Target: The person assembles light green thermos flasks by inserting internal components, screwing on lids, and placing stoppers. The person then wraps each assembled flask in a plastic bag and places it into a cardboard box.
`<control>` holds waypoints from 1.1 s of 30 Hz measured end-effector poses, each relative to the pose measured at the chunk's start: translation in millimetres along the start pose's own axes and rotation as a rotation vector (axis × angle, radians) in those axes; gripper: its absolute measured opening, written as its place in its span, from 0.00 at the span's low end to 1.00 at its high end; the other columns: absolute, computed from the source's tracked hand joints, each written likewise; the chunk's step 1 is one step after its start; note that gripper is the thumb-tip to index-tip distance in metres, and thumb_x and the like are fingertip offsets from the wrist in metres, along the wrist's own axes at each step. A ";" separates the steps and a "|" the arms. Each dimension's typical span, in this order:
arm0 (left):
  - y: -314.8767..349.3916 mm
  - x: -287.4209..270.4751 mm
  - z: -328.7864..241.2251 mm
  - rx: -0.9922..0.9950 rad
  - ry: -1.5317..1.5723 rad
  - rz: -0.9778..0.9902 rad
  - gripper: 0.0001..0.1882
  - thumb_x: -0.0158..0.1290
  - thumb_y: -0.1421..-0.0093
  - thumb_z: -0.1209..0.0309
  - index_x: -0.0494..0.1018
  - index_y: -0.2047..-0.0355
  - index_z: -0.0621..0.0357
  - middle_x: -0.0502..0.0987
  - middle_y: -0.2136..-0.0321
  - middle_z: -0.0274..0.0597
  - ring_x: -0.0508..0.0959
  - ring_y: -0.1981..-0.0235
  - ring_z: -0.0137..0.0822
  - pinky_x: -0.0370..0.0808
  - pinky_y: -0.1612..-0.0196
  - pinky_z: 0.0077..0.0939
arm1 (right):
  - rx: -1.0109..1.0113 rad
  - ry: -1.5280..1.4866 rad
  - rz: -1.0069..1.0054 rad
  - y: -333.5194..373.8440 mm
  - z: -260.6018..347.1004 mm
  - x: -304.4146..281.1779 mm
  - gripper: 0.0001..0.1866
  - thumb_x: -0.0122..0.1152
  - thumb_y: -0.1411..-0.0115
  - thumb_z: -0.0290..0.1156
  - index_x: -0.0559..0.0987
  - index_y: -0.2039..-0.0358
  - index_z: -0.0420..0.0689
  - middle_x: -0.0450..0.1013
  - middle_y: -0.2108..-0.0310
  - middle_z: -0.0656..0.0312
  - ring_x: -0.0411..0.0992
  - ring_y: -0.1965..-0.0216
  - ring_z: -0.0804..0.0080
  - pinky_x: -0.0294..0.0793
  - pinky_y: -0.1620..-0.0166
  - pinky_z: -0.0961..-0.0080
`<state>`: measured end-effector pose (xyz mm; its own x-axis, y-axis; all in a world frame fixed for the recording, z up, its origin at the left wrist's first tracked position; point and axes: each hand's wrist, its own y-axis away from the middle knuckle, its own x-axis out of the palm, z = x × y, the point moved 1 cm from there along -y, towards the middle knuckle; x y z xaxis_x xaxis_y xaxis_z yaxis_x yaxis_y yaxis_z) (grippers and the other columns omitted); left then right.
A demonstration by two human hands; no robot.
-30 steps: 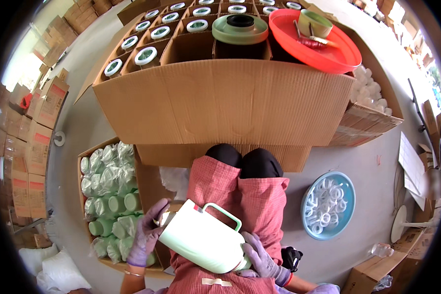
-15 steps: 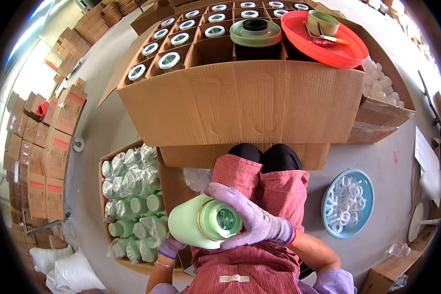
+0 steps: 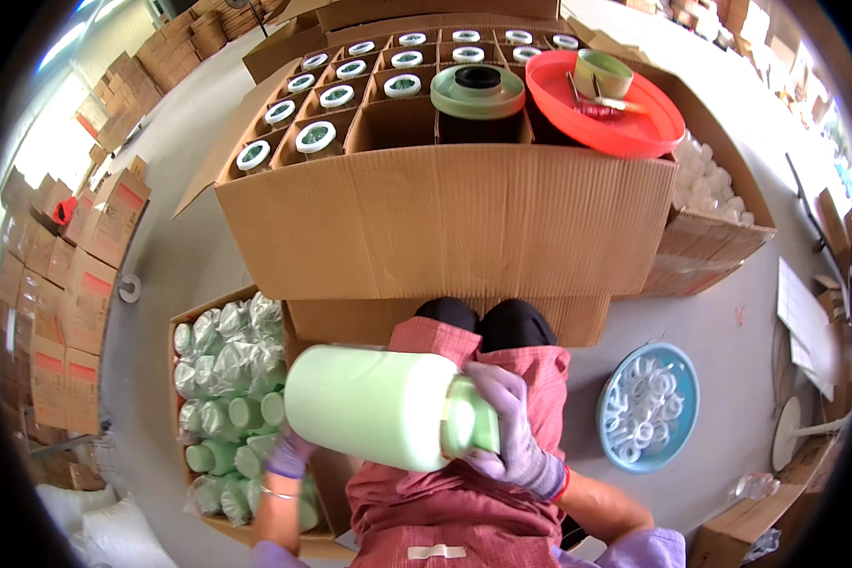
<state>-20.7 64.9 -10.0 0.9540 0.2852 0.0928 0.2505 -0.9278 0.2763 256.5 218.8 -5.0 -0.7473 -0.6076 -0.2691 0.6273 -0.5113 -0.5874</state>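
A large light green bottle (image 3: 374, 402) lies tilted almost sideways above my lap, its neck to the right. My right hand (image 3: 521, 435), in a pale purple glove, is closed around the green neck. My left hand (image 3: 292, 452), gloved alike, supports the bottle's base from below at the left; its fingers are mostly hidden behind the bottle. The mouth of the bottle is turned out of sight. To the left, an open carton (image 3: 176, 379) holds several green bottles, many wrapped in clear plastic.
Ahead stands a divided carton (image 3: 435, 222) of white-rimmed vessels. On it rest stacked green discs (image 3: 478, 99) and a red tray (image 3: 648, 133) with a green cup (image 3: 603, 71) and tools. A blue basin (image 3: 693, 407) of clear rings sits at right, by a white-filled box (image 3: 715, 251).
The bottle has turned so its side shows and its open mouth no longer does. My right hand has moved slightly right and down around the neck; the whole view has shifted a little.
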 end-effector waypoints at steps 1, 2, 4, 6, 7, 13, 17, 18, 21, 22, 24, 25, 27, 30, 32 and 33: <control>-8.0 -0.3 -23.3 -0.016 0.066 0.064 0.29 0.61 0.40 0.61 0.68 0.42 0.60 0.77 0.51 0.47 0.78 0.53 0.42 0.76 0.50 0.35 | -0.056 -0.009 -0.038 17.4 -9.1 -5.8 0.41 0.67 0.43 0.40 0.56 0.36 0.37 0.57 0.39 0.36 0.59 0.39 0.40 0.63 0.39 0.52; -15.7 3.7 -46.8 0.001 0.021 0.144 0.29 0.61 0.40 0.61 0.69 0.42 0.60 0.77 0.52 0.48 0.80 0.55 0.43 0.77 0.51 0.35 | -0.022 -0.022 -0.008 34.9 -12.1 -11.4 0.40 0.67 0.43 0.39 0.56 0.37 0.38 0.57 0.39 0.36 0.60 0.39 0.40 0.64 0.40 0.53; -44.9 44.3 -106.7 0.200 -0.537 0.312 0.28 0.61 0.41 0.58 0.71 0.46 0.64 0.78 0.58 0.50 0.81 0.61 0.45 0.78 0.56 0.35 | 0.106 -0.058 0.147 54.3 -12.1 -29.6 0.36 0.69 0.44 0.37 0.61 0.42 0.39 0.59 0.40 0.37 0.63 0.41 0.41 0.67 0.42 0.55; -66.7 94.2 -123.2 0.368 -1.060 0.432 0.29 0.61 0.44 0.55 0.73 0.51 0.68 0.77 0.64 0.54 0.80 0.67 0.48 0.77 0.61 0.37 | 0.134 0.132 0.425 57.5 -5.5 -55.0 0.23 0.71 0.47 0.34 0.71 0.55 0.39 0.66 0.48 0.43 0.68 0.47 0.44 0.72 0.47 0.59; -69.8 109.6 -120.9 0.384 -1.224 0.486 0.30 0.61 0.45 0.54 0.73 0.54 0.69 0.76 0.65 0.55 0.79 0.68 0.48 0.76 0.62 0.38 | -0.014 0.311 0.559 41.5 -4.3 -71.0 0.17 0.71 0.48 0.34 0.75 0.63 0.41 0.70 0.59 0.49 0.72 0.54 0.50 0.74 0.52 0.61; -99.7 150.2 -51.2 0.298 -1.165 0.758 0.26 0.53 0.40 0.47 0.78 0.72 0.63 0.78 0.76 0.53 0.81 0.71 0.51 0.76 0.64 0.41 | -0.265 0.734 0.261 -153.1 13.3 -118.9 0.10 0.65 0.51 0.27 0.76 0.68 0.44 0.72 0.63 0.55 0.72 0.61 0.55 0.74 0.58 0.59; -100.7 149.8 -58.4 0.261 -1.108 0.804 0.26 0.53 0.40 0.46 0.78 0.71 0.62 0.79 0.76 0.53 0.81 0.71 0.51 0.75 0.65 0.44 | -0.465 0.791 0.136 -306.8 -32.2 -98.2 0.15 0.61 0.43 0.35 0.75 0.57 0.42 0.72 0.56 0.49 0.70 0.52 0.48 0.71 0.51 0.54; -105.2 150.7 -64.7 0.198 -1.134 0.848 0.26 0.52 0.40 0.47 0.78 0.70 0.62 0.79 0.75 0.53 0.81 0.70 0.50 0.75 0.65 0.44 | -0.351 0.989 0.188 -336.8 -59.1 -98.5 0.18 0.59 0.42 0.40 0.75 0.54 0.43 0.72 0.55 0.48 0.70 0.51 0.48 0.71 0.49 0.54; -120.1 139.5 -43.9 0.532 -0.932 0.827 0.24 0.53 0.38 0.49 0.75 0.63 0.62 0.78 0.66 0.54 0.80 0.65 0.49 0.75 0.62 0.43 | -0.129 0.920 0.473 -379.4 -122.8 -142.8 0.24 0.55 0.44 0.40 0.73 0.48 0.45 0.75 0.63 0.38 0.74 0.63 0.37 0.74 0.57 0.49; -117.3 126.1 -24.5 0.632 -0.850 0.749 0.24 0.53 0.38 0.50 0.74 0.60 0.62 0.77 0.62 0.54 0.80 0.62 0.49 0.75 0.61 0.43 | -0.196 0.799 0.580 -384.9 -138.6 -126.3 0.23 0.57 0.47 0.36 0.75 0.50 0.45 0.76 0.65 0.36 0.74 0.67 0.34 0.74 0.59 0.49; -134.0 128.8 -58.5 0.566 -0.594 0.627 0.27 0.53 0.36 0.49 0.71 0.50 0.60 0.75 0.55 0.50 0.80 0.57 0.43 0.75 0.55 0.39 | -0.135 0.946 0.544 -368.6 -98.6 -165.9 0.26 0.63 0.54 0.27 0.76 0.50 0.45 0.73 0.60 0.42 0.72 0.56 0.41 0.72 0.50 0.55; -117.5 110.0 -72.4 0.302 -0.406 0.371 0.29 0.53 0.36 0.49 0.69 0.45 0.58 0.75 0.52 0.48 0.79 0.54 0.40 0.74 0.52 0.36 | -0.192 0.756 0.449 -353.7 -92.8 -115.8 0.28 0.66 0.56 0.22 0.75 0.50 0.44 0.68 0.54 0.46 0.67 0.49 0.45 0.70 0.46 0.56; -123.5 101.4 -70.0 0.424 0.331 0.195 0.33 0.52 0.34 0.48 0.61 0.37 0.55 0.73 0.47 0.46 0.76 0.50 0.35 0.73 0.47 0.33 | -0.424 0.833 0.240 -314.7 -28.5 -79.2 0.30 0.69 0.57 0.21 0.75 0.50 0.45 0.65 0.50 0.47 0.67 0.50 0.46 0.72 0.49 0.54; -124.7 101.7 -91.3 0.505 0.863 0.319 0.43 0.51 0.35 0.45 0.47 0.29 0.52 0.65 0.38 0.46 0.66 0.39 0.38 0.66 0.37 0.33 | -0.630 0.984 0.311 -248.7 10.8 -46.6 0.29 0.69 0.53 0.30 0.74 0.48 0.45 0.66 0.53 0.45 0.71 0.57 0.46 0.74 0.56 0.55; -120.3 106.3 -92.1 0.524 0.686 0.325 0.42 0.50 0.35 0.45 0.50 0.30 0.55 0.61 0.36 0.48 0.61 0.35 0.42 0.61 0.34 0.37 | -0.554 0.890 0.219 -207.9 13.7 -26.8 0.33 0.67 0.52 0.32 0.71 0.44 0.38 0.70 0.58 0.44 0.72 0.60 0.43 0.74 0.53 0.56; -118.6 115.0 -91.1 0.666 0.463 0.168 0.42 0.52 0.36 0.45 0.53 0.31 0.56 0.59 0.35 0.49 0.59 0.34 0.45 0.60 0.34 0.40 | -0.290 0.686 0.114 -195.2 0.2 -25.9 0.31 0.65 0.45 0.36 0.70 0.42 0.39 0.72 0.54 0.46 0.74 0.54 0.48 0.74 0.50 0.60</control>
<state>44.3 229.6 55.0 0.8594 0.0652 0.5070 0.2947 -0.8737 -0.3871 153.5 334.3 116.7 -0.7093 -0.0840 -0.6999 0.6973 -0.2297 -0.6790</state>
